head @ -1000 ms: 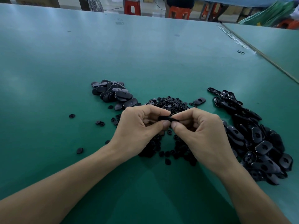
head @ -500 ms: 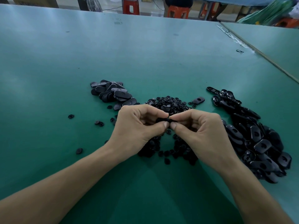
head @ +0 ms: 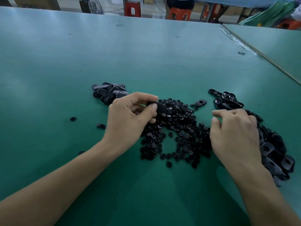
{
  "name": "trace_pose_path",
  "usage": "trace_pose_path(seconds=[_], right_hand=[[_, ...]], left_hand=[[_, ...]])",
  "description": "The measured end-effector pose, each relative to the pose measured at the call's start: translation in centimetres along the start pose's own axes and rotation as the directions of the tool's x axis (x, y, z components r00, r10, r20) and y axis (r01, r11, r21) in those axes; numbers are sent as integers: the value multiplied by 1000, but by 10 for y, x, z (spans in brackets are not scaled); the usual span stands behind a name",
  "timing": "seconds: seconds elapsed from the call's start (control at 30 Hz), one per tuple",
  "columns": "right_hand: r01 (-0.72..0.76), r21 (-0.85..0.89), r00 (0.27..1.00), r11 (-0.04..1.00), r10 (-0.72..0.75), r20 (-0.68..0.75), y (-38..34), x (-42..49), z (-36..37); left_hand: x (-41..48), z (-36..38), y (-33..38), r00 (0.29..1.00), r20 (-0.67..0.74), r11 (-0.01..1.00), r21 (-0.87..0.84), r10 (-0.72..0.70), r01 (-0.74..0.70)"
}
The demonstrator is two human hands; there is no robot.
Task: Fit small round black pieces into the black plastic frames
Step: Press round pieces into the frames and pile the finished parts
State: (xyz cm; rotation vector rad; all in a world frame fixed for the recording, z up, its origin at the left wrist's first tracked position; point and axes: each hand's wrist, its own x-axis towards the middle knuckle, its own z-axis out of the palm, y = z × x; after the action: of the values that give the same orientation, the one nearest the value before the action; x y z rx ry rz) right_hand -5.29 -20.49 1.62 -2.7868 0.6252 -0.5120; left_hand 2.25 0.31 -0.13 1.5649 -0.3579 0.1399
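The left hand (head: 128,118) pinches one black frame (head: 160,106) between thumb and fingers, just above the middle heap of small round pieces (head: 177,128), likely so the next piece is close to grab; the right hand (head: 234,132) hangs with loose fingers and holds nothing, beside the right heap of frames (head: 273,149), maybe to take one; there are three heaps on the green table (head: 146,54), counting the smaller heap of frames (head: 107,93) on the left; a lone frame (head: 201,102) lies apart; the round pieces are too many to count.
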Motion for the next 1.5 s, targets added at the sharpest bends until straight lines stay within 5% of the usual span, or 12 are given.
trace_pose_path(seconds=[0.2,0.43,0.6,0.83,1.03,1.17,1.27,1.37,1.5], right_hand=[[-96,-160,981,982,121,152,1,-1,-3],[-96,-102,989,990,107,103,2,1,-1],[-107,-147,986,983,124,109,4,1,-3],[-37,12,999,999,36,17,2,1,-1],[161,331,982,930,-117,-148,-3,3,3],[158,787,973,596,-229,-22,-20,-3,6],[136,898,944,419,-331,11,-27,-9,9],[103,902,946,419,-322,42,-31,-13,11],[154,776,962,612,-271,22,-29,-15,14]], left_hand=[[24,-22,-5,993,-121,990,137,-16,33],[43,-48,-13,958,-284,945,322,34,62],[43,-59,-21,951,-305,839,530,54,122],[42,-56,-21,947,-303,780,616,107,109],[23,-23,6,986,-103,879,472,130,-66],[-4,4,14,987,146,975,218,-65,32],[-15,11,8,963,256,994,91,-81,60],[-17,11,2,965,255,998,41,-56,47],[-16,11,-1,979,200,999,-23,-33,39]])
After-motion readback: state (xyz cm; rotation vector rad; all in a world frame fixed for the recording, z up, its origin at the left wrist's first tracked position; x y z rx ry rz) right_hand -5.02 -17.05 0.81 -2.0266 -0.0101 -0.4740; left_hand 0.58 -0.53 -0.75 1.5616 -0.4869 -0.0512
